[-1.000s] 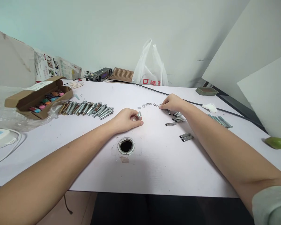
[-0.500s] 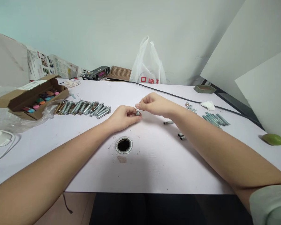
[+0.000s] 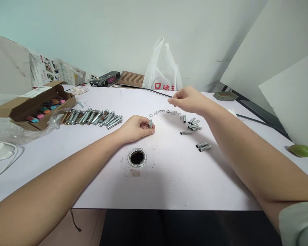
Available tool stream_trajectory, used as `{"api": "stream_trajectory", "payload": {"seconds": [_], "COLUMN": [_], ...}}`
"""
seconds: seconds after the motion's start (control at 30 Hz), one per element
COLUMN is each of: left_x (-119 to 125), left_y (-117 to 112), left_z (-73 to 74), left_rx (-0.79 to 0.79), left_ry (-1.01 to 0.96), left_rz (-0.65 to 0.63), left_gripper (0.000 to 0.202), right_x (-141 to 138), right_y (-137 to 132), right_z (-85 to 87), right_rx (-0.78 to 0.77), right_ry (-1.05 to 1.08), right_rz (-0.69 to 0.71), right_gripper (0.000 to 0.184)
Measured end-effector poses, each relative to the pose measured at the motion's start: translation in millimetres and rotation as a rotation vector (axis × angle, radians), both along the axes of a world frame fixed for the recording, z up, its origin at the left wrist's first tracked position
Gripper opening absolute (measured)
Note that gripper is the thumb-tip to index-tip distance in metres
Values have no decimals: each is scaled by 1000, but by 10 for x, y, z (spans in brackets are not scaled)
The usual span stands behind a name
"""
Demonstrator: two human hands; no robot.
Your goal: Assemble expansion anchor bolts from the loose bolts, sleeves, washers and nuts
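My left hand [image 3: 136, 127] rests on the white table [image 3: 169, 177] with its fingers closed round a small metal bolt [image 3: 150, 123] that stands upright. My right hand [image 3: 188, 99] hovers above the table further back, fingers curled; whether anything is pinched in them I cannot make out. Under it lies a curved row of several small washers [image 3: 164, 111]. Several short metal sleeves [image 3: 193, 124] lie to the right of the bolt, with two more sleeves [image 3: 203, 147] nearer me.
A row of assembled anchor bolts [image 3: 92, 118] lies at the left. An open cardboard box [image 3: 37, 104] with coloured pieces sits far left. A round cable hole [image 3: 137, 157] is in front of my left hand. A plastic bag [image 3: 162, 73], black cable [image 3: 254, 118] and green fruit [image 3: 301, 150] lie around.
My right hand has left the bolt, where it was half a second ago, and moved up and to the right, over the washers. My left hand has kept the bolt in place.
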State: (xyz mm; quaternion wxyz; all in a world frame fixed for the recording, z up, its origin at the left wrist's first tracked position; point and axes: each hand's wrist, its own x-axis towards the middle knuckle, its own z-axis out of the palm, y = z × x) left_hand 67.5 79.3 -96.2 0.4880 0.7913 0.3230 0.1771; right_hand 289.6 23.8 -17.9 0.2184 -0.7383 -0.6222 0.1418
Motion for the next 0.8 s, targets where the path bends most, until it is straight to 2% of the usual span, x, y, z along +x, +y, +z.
{"api": "stream_trajectory", "payload": {"seconds": [0.07, 0.17, 0.23, 0.33, 0.5, 0.6, 0.8], "left_x": [0, 2, 5, 8, -7, -20, -11], "left_y": [10, 16, 15, 21, 80, 106, 70], "left_z": [-5, -7, -9, -23, -57, -56, -18], "left_rx": [3, 5, 4, 4, 4, -22, -8], "left_ry": [-1, 5, 0, -3, 1, 17, 35], "left_rz": [-9, -5, 1, -7, 116, 116, 113], "left_gripper": [22, 21, 20, 19, 26, 29, 25], "right_x": [169, 382, 460, 482, 493, 586, 683], "right_y": [52, 128, 161, 175, 141, 133, 171], "right_z": [-15, -95, -150, -183, -82, -26, -31], "right_rx": [-41, -221, -336, -425, -470, -468, -442], "right_ry": [-99, -243, -335, -371, -364, -347, -373], "right_rz": [-95, -160, -181, -177, -207, -267, -295], "right_gripper": [29, 20, 25, 33, 34, 35, 38]}}
